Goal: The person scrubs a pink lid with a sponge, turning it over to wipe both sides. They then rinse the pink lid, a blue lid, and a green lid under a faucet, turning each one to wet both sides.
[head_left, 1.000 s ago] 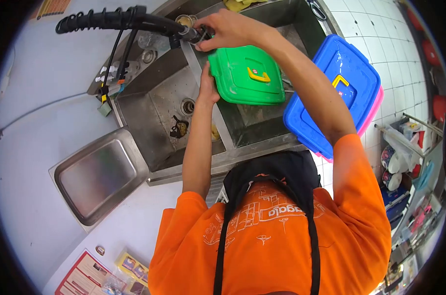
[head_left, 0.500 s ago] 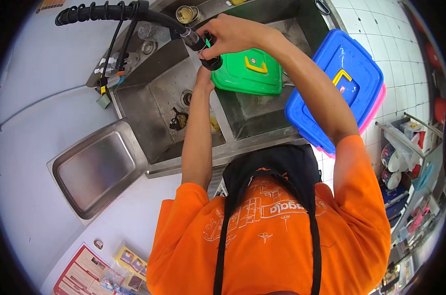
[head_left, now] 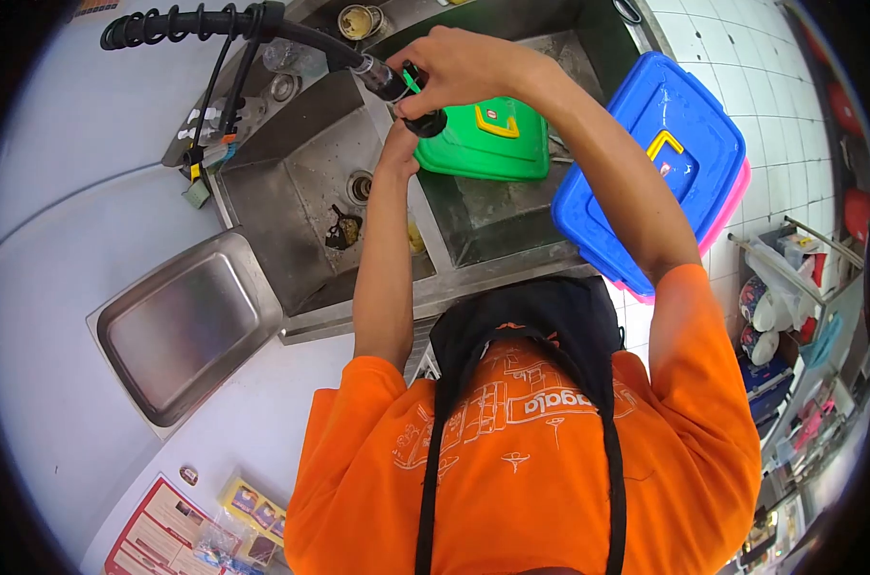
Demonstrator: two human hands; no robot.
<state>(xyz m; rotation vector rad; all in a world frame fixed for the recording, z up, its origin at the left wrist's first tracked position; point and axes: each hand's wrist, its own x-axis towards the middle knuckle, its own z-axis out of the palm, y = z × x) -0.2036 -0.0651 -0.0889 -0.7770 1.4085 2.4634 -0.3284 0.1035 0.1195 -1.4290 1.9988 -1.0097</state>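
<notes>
My right hand (head_left: 440,72) is closed around the black spray nozzle (head_left: 423,123) of the sink hose, which points down over the sinks. Just below the nozzle, my left hand (head_left: 399,151) grips the left edge of a green plastic lid (head_left: 511,153) with a yellow handle. Most of the left fingers are hidden behind the lid and the nozzle. The lid lies tilted over the right sink basin (head_left: 483,235). I cannot make out any water leaving the nozzle.
The left basin (head_left: 272,211) has a drain and a dark scrap in it. A steel pan (head_left: 187,326) stands at left. At right are a blue lid (head_left: 679,144) with a yellow handle and a pink item (head_left: 737,206) under it. A coiled black hose (head_left: 185,24) arches above.
The nozzle has shifted slightly to the right in view. Both hands keep their grips, and the green lid stays nearly in place. The whole view has drifted slightly.
</notes>
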